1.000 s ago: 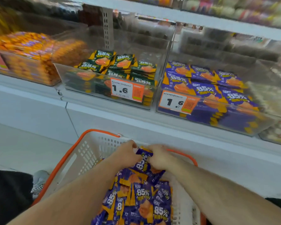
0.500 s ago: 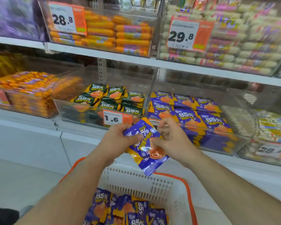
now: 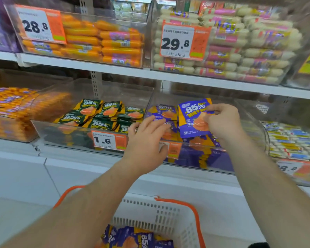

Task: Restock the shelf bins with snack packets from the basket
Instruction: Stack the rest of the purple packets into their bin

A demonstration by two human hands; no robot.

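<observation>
The packet (image 3: pixel 193 117) pinched in the right hand (image 3: pixel 222 120) is purple with orange-yellow edges, white "85%" lettering and an orange food picture. Under the left hand (image 3: pixel 147 140) lie matching purple packets (image 3: pixel 161 111). Left of that hand, dark green packets (image 3: pixel 100 113) carry yellow corners and white "85%". The price tag (image 3: pixel 109 140) beside it is white and orange. Below both hands, the basket (image 3: pixel 161 215) is white with an orange rim.

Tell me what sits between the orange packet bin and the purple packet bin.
The bin of green packets, with a 1.6 price tag on its front, in the head view.
</observation>
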